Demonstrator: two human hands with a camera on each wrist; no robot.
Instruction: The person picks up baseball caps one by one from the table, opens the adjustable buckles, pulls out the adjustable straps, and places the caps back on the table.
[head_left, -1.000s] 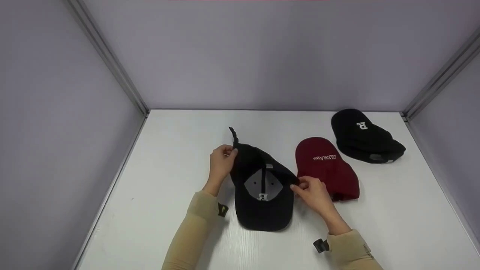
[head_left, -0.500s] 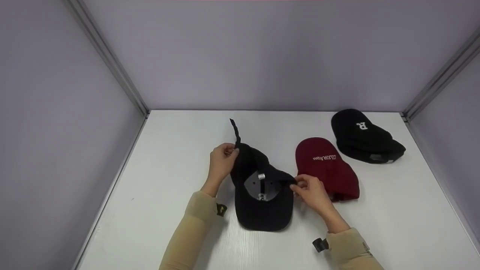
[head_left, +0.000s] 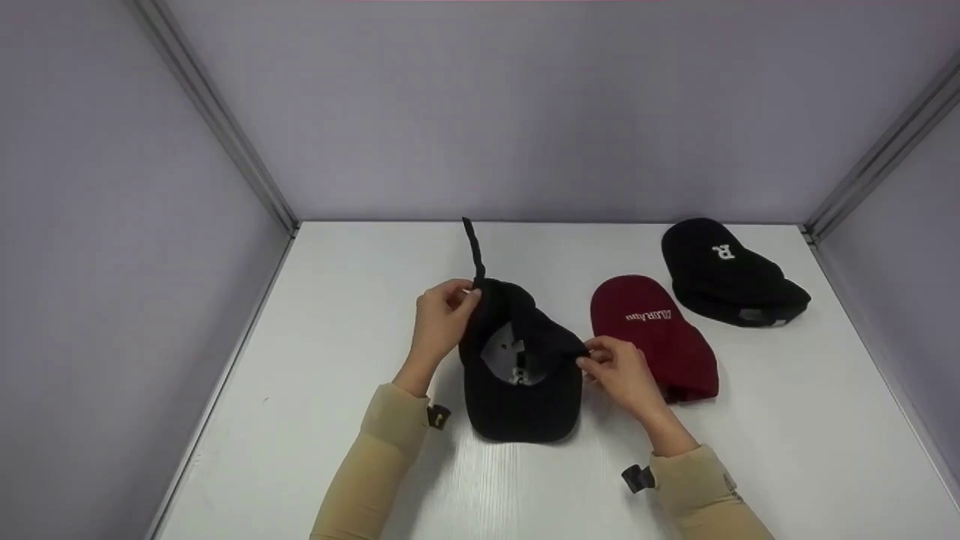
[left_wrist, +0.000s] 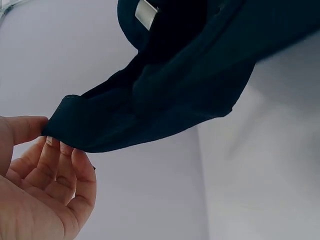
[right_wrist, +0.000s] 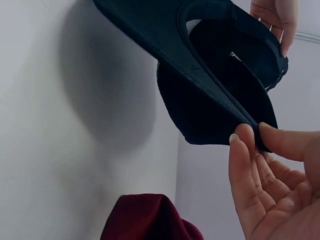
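Observation:
A black baseball cap [head_left: 523, 414] hangs between my two hands in the head view, brim toward me and inside facing up. My left hand [head_left: 439, 321] pinches its left edge, where a dark strap [head_left: 475, 251] sticks up past the fingers. On the opposite side, my right hand [head_left: 626, 379] pinches the right edge. Part of the back folds over the grey patch inside. In the left wrist view a pale metal buckle [left_wrist: 146, 13] shows on the cap. The right wrist view has thumb and fingertips on the cap's edge [right_wrist: 225, 112], above its shadow.
A red cap [head_left: 656, 341] with white lettering lies on the white table [head_left: 330, 360] just right of my right hand. Behind it, another black cap [head_left: 709, 274] bearing a white R rests near the back right corner. Pale walls [head_left: 480, 112] enclose the table.
The strap by my left hand now reaches farther up. The cap's back has folded further inward, covering more of the grey patch. Both hands and the cap have shifted slightly away from me.

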